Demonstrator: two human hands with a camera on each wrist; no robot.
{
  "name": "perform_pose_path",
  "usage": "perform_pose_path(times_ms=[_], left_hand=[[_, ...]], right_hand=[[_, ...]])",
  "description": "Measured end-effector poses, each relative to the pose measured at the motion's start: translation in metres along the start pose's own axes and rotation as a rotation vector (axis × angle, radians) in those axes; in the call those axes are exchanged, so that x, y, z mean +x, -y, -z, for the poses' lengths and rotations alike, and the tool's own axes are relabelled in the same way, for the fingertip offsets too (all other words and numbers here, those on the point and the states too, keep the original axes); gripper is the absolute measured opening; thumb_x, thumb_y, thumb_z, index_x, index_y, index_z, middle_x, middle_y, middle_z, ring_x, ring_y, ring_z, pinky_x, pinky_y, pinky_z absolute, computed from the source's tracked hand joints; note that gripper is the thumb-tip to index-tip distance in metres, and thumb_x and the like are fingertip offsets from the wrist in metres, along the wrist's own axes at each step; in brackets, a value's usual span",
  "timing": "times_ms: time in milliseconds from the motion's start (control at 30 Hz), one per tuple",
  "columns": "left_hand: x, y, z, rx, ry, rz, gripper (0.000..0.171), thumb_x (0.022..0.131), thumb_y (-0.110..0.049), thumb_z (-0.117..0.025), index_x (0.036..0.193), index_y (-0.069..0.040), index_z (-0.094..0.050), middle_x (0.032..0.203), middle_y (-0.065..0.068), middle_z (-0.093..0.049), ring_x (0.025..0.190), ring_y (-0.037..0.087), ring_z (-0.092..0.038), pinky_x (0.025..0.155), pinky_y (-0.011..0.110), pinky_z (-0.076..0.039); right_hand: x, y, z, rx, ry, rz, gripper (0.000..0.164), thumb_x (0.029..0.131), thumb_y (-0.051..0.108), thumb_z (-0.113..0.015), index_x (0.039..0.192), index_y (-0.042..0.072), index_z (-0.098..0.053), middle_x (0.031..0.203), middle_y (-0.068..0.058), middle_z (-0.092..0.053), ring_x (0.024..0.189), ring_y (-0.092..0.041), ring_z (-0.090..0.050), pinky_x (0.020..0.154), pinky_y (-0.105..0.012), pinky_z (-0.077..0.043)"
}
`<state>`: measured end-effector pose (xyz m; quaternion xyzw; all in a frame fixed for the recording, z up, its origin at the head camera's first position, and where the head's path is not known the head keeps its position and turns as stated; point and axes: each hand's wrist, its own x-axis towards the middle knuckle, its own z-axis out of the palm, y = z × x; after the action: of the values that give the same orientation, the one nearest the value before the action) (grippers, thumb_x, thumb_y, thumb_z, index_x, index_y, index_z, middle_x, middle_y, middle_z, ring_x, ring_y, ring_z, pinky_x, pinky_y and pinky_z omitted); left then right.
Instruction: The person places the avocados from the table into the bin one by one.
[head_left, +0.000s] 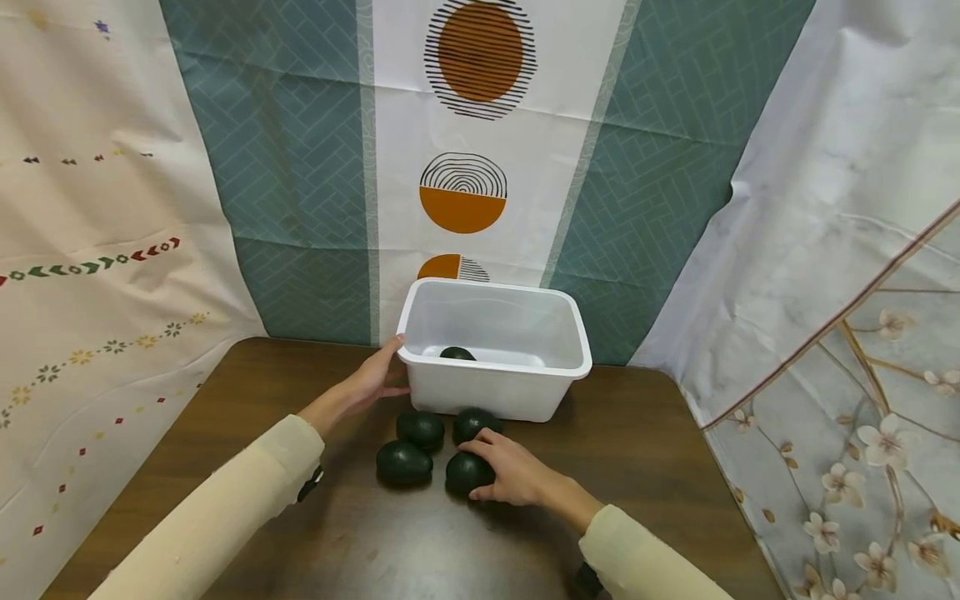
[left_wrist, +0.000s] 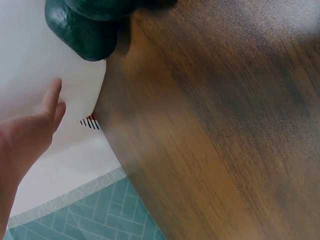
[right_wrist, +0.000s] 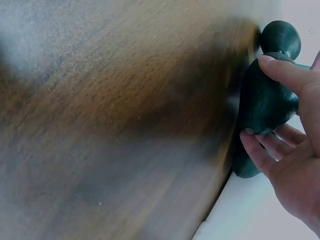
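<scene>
A white plastic tub stands at the back of the table with one dark green avocado visible inside. Against its left side rests my left hand, fingers extended, the upper fingertips at the rim. My right hand grips an avocado on the table in front of the tub; in the right wrist view thumb and fingers lie around that avocado. Beyond it sits another avocado, close to the tub's front wall. Two more, a nearer avocado and a farther avocado, lie to the left.
The brown wooden table reaches toward me below the avocados. Behind the tub hangs a patterned curtain in teal and white. Printed cloths flank the table, a cream cloth at left and a floral cloth at right.
</scene>
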<state>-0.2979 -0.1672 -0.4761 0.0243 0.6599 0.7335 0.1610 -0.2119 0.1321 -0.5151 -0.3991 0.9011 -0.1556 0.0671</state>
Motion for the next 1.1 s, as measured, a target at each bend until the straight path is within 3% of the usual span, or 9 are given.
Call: perform_pose_path(times_ms=[567,1100], left_hand=[[0.002,0.002,-0.001,-0.007,0.021,0.006,0.079,0.102,-0.062,-0.034,0.16,-0.015,-0.007,0.165,0.01,0.006,0.148,0.046,-0.01,0.106,0.06,-0.042],[0.001,0.001,0.0,-0.021,0.008,-0.007,0.077,0.103,-0.06,-0.034,0.159,-0.013,-0.009,0.165,0.013,0.0,0.147,0.045,-0.015,0.107,0.061,-0.041]], right_hand=[[-0.005,-0.003,0.027,-0.064,-0.025,0.049,0.07,0.085,0.034,-0.08,0.145,0.021,-0.048,0.135,0.001,-0.051,0.12,-0.017,-0.052,0.101,-0.041,-0.049],[0.002,0.001,0.032,-0.035,-0.077,0.082,0.064,0.084,0.034,-0.081,0.138,0.022,-0.049,0.129,0.005,-0.054,0.117,-0.014,-0.055,0.099,-0.039,-0.05]])
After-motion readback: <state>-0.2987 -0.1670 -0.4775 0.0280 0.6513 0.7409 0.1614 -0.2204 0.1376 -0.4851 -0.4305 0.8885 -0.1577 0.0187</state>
